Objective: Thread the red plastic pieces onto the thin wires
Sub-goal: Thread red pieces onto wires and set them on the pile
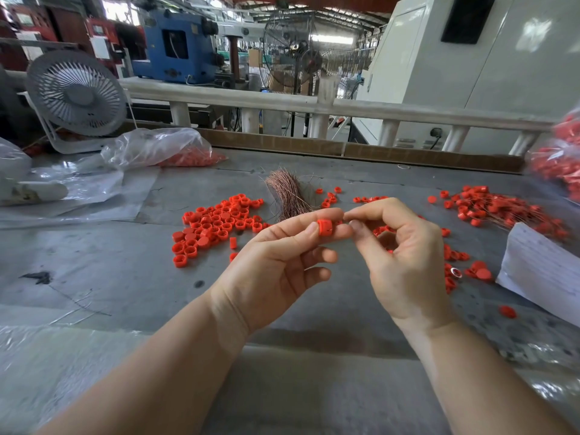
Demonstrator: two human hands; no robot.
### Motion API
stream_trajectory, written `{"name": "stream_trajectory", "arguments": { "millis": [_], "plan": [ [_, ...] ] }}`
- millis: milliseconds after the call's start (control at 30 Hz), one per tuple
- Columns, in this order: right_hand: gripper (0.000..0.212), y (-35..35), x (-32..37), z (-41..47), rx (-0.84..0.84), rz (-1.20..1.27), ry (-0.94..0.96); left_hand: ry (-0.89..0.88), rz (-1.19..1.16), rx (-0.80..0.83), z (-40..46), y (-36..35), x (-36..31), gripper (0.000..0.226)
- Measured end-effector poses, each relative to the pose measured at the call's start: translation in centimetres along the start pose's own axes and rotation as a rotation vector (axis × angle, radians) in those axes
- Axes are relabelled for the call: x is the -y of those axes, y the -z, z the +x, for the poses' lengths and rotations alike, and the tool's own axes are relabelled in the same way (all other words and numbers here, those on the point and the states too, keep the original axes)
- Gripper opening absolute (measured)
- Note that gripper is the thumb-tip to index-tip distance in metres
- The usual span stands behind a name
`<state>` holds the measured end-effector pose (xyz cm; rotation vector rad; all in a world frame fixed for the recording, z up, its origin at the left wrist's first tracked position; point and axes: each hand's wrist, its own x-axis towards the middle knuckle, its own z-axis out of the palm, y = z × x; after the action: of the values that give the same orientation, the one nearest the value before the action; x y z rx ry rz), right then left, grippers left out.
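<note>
Bags first: at your far left a clear plastic bag [163, 146] holds red pieces. Loose red caps [216, 224] lie beside the copper wire bundle [287, 196]. Your left hand [276, 265] pinches one red cap [324, 227]; your right hand [405, 255] pinches close beside it, wire too thin to see. Another bag [561, 158] of red pieces sits far right

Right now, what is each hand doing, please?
Left hand: pinches one red plastic piece between thumb and fingers.
Right hand: fingertips pinched together beside that piece; a wire in them cannot be told.
</note>
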<state>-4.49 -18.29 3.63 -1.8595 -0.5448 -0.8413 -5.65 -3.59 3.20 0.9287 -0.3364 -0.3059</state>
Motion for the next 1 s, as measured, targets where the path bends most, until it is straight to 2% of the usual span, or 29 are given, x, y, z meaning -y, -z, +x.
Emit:
{"name": "stream_trajectory", "arguments": {
  "millis": [733, 833, 1000],
  "plan": [
    [0.013, -0.02, 0.00, 0.06, -0.006, -0.023, 0.007, -0.003, 0.050, 0.030, -0.08, 0.02, 0.13, 0.026],
    [0.011, -0.09, -0.07, 0.06, -0.001, -0.011, -0.018, -0.049, 0.126, -0.027, -0.01, 0.01, 0.31, 0.024],
    [0.011, -0.18, -0.13, 0.04, 0.017, 0.001, -0.054, -0.152, 0.307, -0.230, 0.19, -0.11, 0.81, 0.018]
  ]
}}
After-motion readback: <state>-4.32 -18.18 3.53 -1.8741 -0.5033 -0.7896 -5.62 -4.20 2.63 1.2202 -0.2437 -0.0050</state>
